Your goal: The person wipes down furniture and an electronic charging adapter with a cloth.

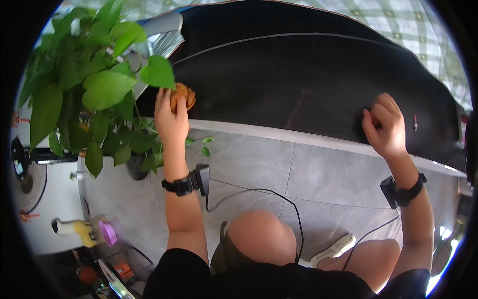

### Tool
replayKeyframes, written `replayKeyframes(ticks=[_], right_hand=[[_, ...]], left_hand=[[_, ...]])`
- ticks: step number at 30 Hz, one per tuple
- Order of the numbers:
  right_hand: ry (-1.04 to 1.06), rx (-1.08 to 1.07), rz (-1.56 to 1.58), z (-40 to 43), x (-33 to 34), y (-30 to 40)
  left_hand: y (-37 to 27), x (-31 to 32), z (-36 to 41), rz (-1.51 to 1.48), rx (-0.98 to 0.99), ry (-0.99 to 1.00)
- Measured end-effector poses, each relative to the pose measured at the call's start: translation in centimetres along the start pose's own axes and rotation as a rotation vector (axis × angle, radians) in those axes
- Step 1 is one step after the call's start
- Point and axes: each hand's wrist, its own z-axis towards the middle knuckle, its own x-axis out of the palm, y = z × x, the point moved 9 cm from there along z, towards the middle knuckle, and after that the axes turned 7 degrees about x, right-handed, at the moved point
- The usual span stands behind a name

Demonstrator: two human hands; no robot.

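My left hand (171, 119) grips an orange-brown object (189, 98) with folded-looking edges at the table's left front edge. Fingers hide part of it, and its material is unclear. A leaf of the potted plant (108, 88) hangs just above that hand. On the right, my right hand (386, 121) is at the dark tabletop (283, 82), fingers loosely curled. Its palm is hidden, so I cannot tell whether anything is inside. A small red and silver item (415, 122) lies just to the right of this hand.
Behind the leaves is a shiny silvery packet or sheet (164, 43). The tabletop has a pale front edge (261, 130). Black cables (295, 205) run from the wrist-strapped devices past my knees. An electric fan (31, 187) and a purple bowl (107, 232) appear at left.
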Motion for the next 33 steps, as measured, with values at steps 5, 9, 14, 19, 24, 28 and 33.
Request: replayKeyframes(ticks=[5, 9, 14, 19, 24, 28, 33], right_hand=[[0.003, 0.052, 0.032, 0.4, 0.9, -1.2], [-0.07, 0.022, 0.08, 0.3, -0.3, -1.4], [-0.246, -0.012, 0.228, -0.4, -2.4, -2.0], [-0.425, 0.043, 0.418, -1.4, -3.6, -3.5], [-0.471, 0.11, 0.422, -4.2, -6.6, -4.8], [-0.402, 0.022, 0.219, -7.0, -12.6, -5.0], [-0.82, 0.42, 0.046, -15.8, -19.8, -15.6]], left_hand=[[-2.1, 1.2, 1.0, 0.063, -0.016, 0.072], [-9.2, 4.3, 2.0, 0.116, 0.231, 0.182], [-25.0, 7.7, -1.6, 0.011, 0.497, 0.22], [-35.9, 8.5, -5.9, -0.226, 0.748, 0.176], [-40.9, 10.0, -8.1, -0.334, 0.715, 0.323], [-43.7, 9.2, -10.8, -0.407, 0.948, 0.146], [-41.7, 8.2, -12.5, -0.352, 1.204, 0.053]])
